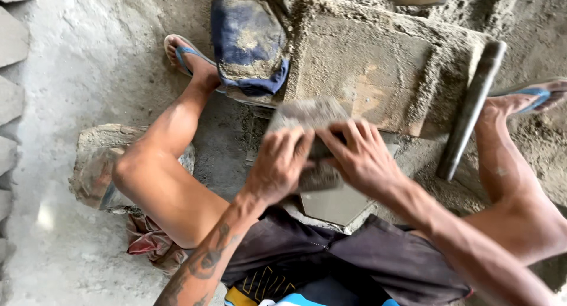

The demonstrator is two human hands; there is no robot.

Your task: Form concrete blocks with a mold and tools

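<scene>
Left hand and right hand, fingers clamped over grey block, bare floor left, iron bar close right

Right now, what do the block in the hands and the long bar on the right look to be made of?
The block looks like damp cement or sand mix: grey, grainy, matt, rough-edged. The bar seems to be metal, perhaps a pipe: straight, round, dark, dust-coated. Both hands, left hand and right hand, grip the block.
</scene>
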